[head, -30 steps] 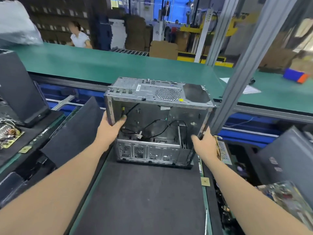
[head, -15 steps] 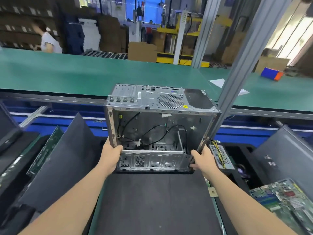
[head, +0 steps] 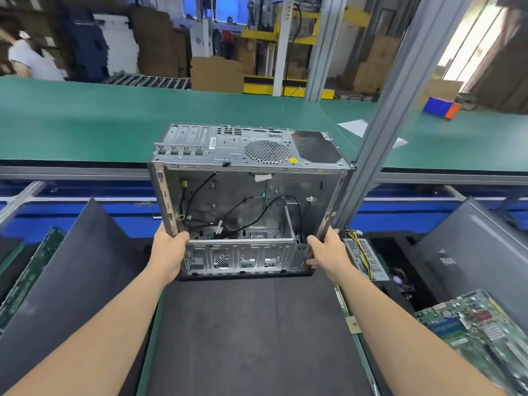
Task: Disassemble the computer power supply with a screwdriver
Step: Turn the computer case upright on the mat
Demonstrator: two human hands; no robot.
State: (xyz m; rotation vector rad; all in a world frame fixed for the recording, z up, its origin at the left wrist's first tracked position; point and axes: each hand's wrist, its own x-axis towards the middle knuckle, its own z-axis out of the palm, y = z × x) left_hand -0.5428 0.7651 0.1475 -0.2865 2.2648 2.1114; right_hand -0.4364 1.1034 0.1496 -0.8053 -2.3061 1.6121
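An open metal computer case [head: 248,201] stands at the far end of a black mat [head: 251,338] on the bench, its open side facing the camera and its rear panel with the round fan grille turned upward. Whether its lower edge rests on the mat or is held just off it cannot be told. The left hand [head: 168,252] grips the case's left front edge low down, the thumb hooked over the edge into the inside and the rest of the hand round the outside. The right hand [head: 328,251] holds the lower right corner, its fingers [head: 312,243] curled round the edge of the frame. Inside the case, black cables [head: 200,201] hang loose across the back wall above a perforated drive cage [head: 243,257]. The power supply [head: 367,261], a grey perforated box with yellow and black wires at its far end, lies outside the case, just to the right of the right hand in a dark recess beside the mat. A green motherboard [head: 480,324] lies nearer on the right, with a grey case panel [head: 471,247] leaning behind it. On the left, a dark panel [head: 74,267] leans beside another circuit board [head: 31,270]. Beyond the case runs a green belt [head: 114,121], and an aluminium post [head: 400,104] rises at the case's right rear corner.
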